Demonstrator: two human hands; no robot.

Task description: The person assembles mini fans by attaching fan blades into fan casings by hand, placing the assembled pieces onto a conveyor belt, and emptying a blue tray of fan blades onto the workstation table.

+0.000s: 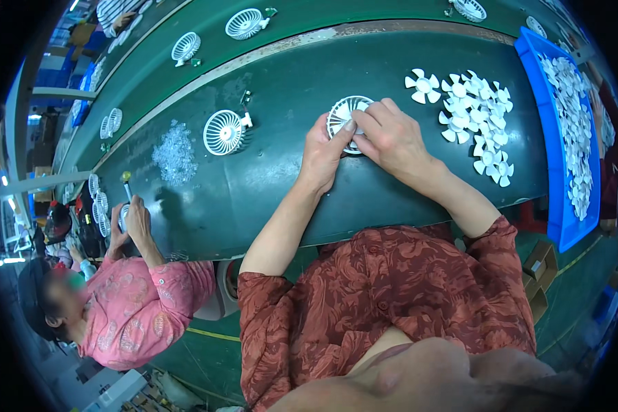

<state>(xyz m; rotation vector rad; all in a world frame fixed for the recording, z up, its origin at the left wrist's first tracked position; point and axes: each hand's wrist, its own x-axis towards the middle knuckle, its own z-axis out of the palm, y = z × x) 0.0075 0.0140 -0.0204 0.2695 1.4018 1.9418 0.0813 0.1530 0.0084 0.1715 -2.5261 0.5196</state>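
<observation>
A round white fan cage [334, 115] is held over the green table in front of me. My left hand [319, 156] is closed round its near left side, with the thumb pressed at the middle. Inside the cage lies a white fan blade [350, 108], partly hidden by fingers. My right hand [393, 141] reaches in from the right, its fingers pinched on the blade near its hub. To the right, several loose white fan blades [475, 113] lie in a pile. Another fan cage [223, 132], with a small wired part attached, rests on the table to the left.
A heap of small clear plastic pieces [175, 154] sits left on the table [268, 199]. A blue tray [548, 137] full of fan blades stands at the right edge. Beyond, a green belt [213, 58] carries several fan cages. A co-worker in pink [141, 302] handles a tool at left.
</observation>
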